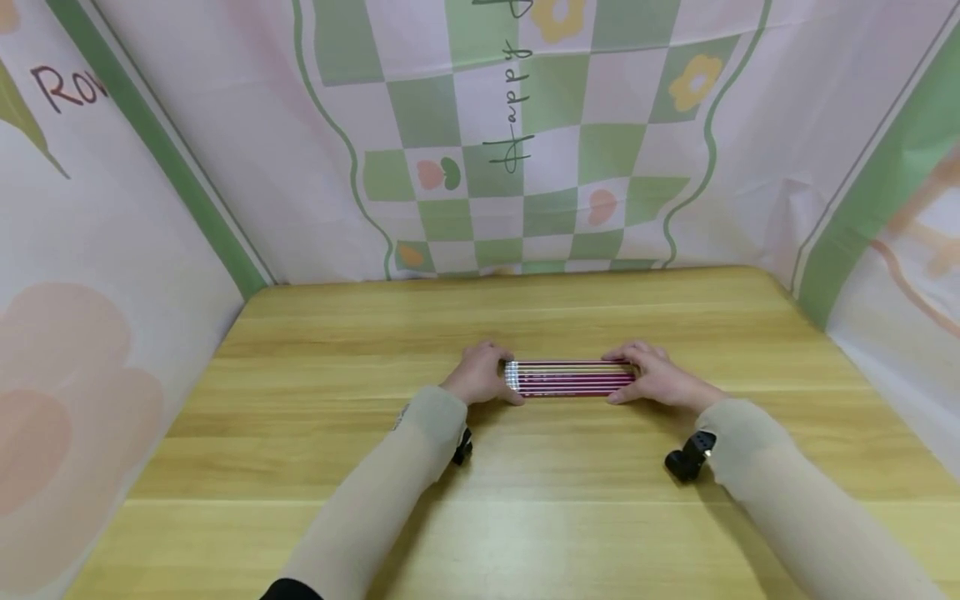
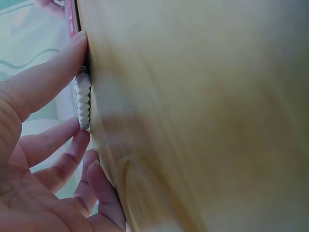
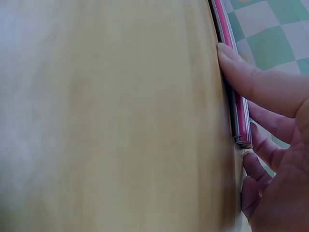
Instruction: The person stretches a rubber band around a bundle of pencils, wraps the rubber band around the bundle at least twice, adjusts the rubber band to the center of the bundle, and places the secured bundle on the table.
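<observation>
A flat row of several pencils (image 1: 573, 380), dark red and striped, lies side by side on the wooden table. My left hand (image 1: 480, 375) grips the row's left end, thumb on the near side and fingers on the far side. White erasers (image 2: 83, 99) line up at that end in the left wrist view. At the opposite end my right hand (image 1: 660, 379) holds the row the same way. In the right wrist view its thumb (image 3: 241, 72) presses along the outermost pencil (image 3: 241, 113), close to the pencil ends. Fingers partly hide both ends of the row.
The light wooden table (image 1: 555, 500) spreads around both hands. Behind it hangs a green and white checked cloth (image 1: 551, 217), with printed cloth (image 1: 97, 333) at the left side too. A small black device (image 1: 686, 458) sits at the right wrist.
</observation>
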